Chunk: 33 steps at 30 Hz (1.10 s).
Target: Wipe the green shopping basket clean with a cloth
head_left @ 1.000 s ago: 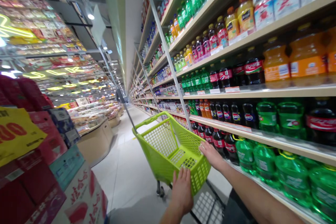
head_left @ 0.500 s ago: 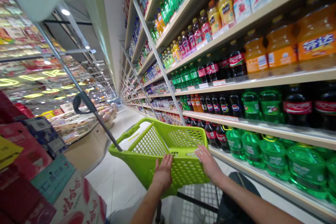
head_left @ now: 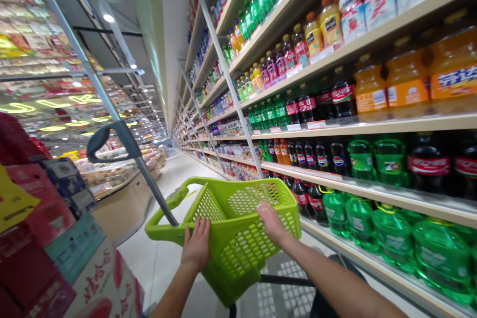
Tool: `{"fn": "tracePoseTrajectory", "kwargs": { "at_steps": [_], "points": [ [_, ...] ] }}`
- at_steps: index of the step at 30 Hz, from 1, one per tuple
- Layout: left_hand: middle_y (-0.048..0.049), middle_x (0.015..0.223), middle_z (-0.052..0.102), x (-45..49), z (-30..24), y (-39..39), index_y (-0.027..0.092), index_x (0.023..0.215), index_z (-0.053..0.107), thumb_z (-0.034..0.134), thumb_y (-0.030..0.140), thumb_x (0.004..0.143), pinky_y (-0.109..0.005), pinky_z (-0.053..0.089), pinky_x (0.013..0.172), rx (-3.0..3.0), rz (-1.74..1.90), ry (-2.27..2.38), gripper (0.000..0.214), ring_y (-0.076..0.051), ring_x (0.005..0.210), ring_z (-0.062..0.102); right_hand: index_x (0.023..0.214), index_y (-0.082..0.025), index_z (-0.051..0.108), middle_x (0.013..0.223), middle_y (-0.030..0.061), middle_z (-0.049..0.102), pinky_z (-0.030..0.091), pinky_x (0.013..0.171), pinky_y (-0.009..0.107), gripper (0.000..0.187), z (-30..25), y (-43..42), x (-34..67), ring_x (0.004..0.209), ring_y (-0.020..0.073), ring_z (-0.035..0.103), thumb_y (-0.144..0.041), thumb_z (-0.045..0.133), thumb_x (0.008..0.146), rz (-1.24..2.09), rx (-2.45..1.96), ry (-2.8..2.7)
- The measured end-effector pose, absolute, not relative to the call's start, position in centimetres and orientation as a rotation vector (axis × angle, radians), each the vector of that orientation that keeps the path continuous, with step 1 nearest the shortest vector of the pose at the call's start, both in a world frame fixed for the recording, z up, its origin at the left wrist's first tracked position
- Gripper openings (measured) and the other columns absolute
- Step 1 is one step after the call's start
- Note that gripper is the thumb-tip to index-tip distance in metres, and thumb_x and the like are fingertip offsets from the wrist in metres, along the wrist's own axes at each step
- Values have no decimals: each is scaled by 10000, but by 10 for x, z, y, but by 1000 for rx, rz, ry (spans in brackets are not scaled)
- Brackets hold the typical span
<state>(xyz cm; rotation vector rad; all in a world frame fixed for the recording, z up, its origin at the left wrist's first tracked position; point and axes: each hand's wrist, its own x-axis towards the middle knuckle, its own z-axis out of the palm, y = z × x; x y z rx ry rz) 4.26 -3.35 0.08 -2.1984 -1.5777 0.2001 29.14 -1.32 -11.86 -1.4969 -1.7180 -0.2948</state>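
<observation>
A lime-green plastic shopping cart (head_left: pixel 238 258) with a latticed basket is in front of me, its basket tilted in view. My left hand (head_left: pixel 197 246) grips the near side rim close to the handle end, fingers hooked over the edge. Further right, my right hand (head_left: pixel 271 222) holds the same rim, its fingers reaching over into the basket. A grey pole with a dark loop grip (head_left: pixel 115 143) rises by the cart's handle end. No goods show in the visible part of the basket. The undersides of my fingers are hidden.
Tall shelves (head_left: pixel 357 126) of bottled drinks run along the right. Large green bottles (head_left: pixel 391 231) stand on the lowest shelf. Stacked cartons (head_left: pixel 93 268) are close on the left, with a rounded display counter (head_left: pixel 126 208) beyond. Pale tiled aisle floor (head_left: pixel 169 169) stretches ahead.
The cart's handle end has swung left and nearer, along with the pole. Both my hands have shifted left, still on the rim.
</observation>
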Motion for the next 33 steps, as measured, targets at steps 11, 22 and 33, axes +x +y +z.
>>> {"fn": "tracePoseTrajectory", "kwargs": {
  "at_steps": [11,22,33],
  "points": [
    [-49,1456,132,40,-19,-38,125,1370,170,364,94,595,-488,60,1073,-2166,93,-1588,799,-224,1344,59,1098,-184,587,1263,99,497,295,1008,459,450,-120,-20,347,1234,253,359,-22,318,775,-272,-1822,-1477],
    [-80,1457,141,44,-22,-43,98,1369,164,370,159,633,-507,46,1071,-2222,49,-1601,766,-252,1343,65,1179,-159,533,1329,102,422,275,1030,444,462,-121,-18,331,1268,237,302,-22,338,784,-226,-1720,-1618],
    [-47,1424,282,4,17,-67,159,1319,323,340,112,703,-452,67,1094,-2090,-343,-1579,617,-192,1324,183,1210,-139,509,1331,116,414,293,1032,438,569,-104,-2,197,1263,217,311,54,324,707,-191,-1292,-1823]
  ]
}}
